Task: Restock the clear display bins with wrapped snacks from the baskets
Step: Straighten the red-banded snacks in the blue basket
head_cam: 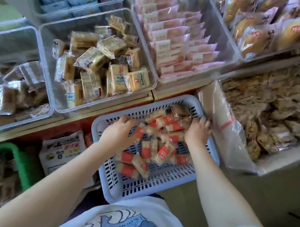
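Note:
A pale blue slotted basket (158, 184) sits in front of me, holding several small wrapped snacks with red bands (162, 148). My left hand (119, 130) reaches into the pile from the left, its fingers curled down over the snacks. On the right side of the pile, my right hand (198, 131) has its fingers curled around some of the wrapped snacks. Beyond the basket stands a clear display bin (46, 50) part filled with tan square wrapped snacks (102, 65).
A clear bin of pink packets (181, 40) is at the back. A plastic-lined box of brown snacks (268, 111) stands to the right, a clear bin of dark packets (16, 95) to the left. A green basket (22, 161) and a printed carton (62, 150) sit lower left.

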Tool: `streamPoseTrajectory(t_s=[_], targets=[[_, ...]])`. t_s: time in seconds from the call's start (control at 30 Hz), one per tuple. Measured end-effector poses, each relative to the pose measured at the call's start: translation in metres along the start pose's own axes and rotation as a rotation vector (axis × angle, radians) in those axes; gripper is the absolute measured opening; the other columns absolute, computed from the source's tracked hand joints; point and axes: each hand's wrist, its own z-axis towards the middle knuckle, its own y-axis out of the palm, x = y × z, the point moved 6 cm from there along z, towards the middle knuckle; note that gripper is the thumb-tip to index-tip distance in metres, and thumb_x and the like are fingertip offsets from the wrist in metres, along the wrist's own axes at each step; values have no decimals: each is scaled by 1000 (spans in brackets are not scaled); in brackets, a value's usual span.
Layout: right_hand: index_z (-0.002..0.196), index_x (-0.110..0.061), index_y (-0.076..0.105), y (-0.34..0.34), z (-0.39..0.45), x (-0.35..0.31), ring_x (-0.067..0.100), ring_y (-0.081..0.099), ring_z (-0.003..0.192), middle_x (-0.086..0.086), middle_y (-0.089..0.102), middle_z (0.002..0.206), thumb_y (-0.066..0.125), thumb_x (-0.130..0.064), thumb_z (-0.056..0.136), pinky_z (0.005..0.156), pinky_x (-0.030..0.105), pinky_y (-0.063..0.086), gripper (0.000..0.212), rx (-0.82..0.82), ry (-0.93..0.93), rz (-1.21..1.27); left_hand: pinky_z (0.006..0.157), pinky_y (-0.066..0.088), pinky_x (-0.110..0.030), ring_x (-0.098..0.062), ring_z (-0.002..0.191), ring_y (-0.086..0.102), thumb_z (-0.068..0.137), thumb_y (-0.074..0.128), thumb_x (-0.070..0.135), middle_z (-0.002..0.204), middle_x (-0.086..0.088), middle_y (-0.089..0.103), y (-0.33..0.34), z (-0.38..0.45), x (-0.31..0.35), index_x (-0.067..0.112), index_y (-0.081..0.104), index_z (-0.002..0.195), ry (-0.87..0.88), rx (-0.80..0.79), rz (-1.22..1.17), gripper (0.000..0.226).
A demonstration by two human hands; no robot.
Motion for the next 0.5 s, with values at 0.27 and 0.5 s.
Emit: streamPoseTrajectory(t_s=[0.27,0.5], targets=[[118,-19,63,-28,-49,-38,36,50,114,11,57,123,80,-15,78,91,50,42,44,195,-271,352,65,49,-29,-20,109,57,99,48,41,144,-5,41,-9,-5,-5,24,38,146,-28,-3,-88,52],[120,-21,65,-95,-133,-148,29,52,110,8,55,123,71,-3,80,92,38,40,44,258,-845,646,89,56,-33,-8,111,65,79,72,57,124,13,65,-54,-32,-26,38,50,138,-195,118,-1040,65]])
